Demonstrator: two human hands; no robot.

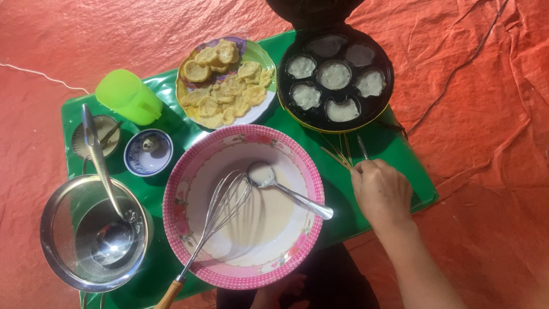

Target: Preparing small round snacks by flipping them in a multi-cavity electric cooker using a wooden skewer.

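Closest to the camera, the pink-rimmed batter bowl point(243, 206) sits mid-table, with a wire whisk point(220, 220) and a metal spoon point(289, 189) leaning inside it so they drip into the pale batter. Right hand point(382, 191) lies knuckles-up on the green tabletop point(412, 177), fingers closed around thin wooden skewers point(338, 155) that point toward the round black cake maker point(334, 77), whose wells hold setting batter. Left hand point(280, 289) shows only partly below the bowl; I cannot tell its grip. Cooked yellow cakes pile on a plate point(226, 86). A green plastic jug point(128, 96) carries no visible label. A strainer with ladle point(94, 232) rests at the left
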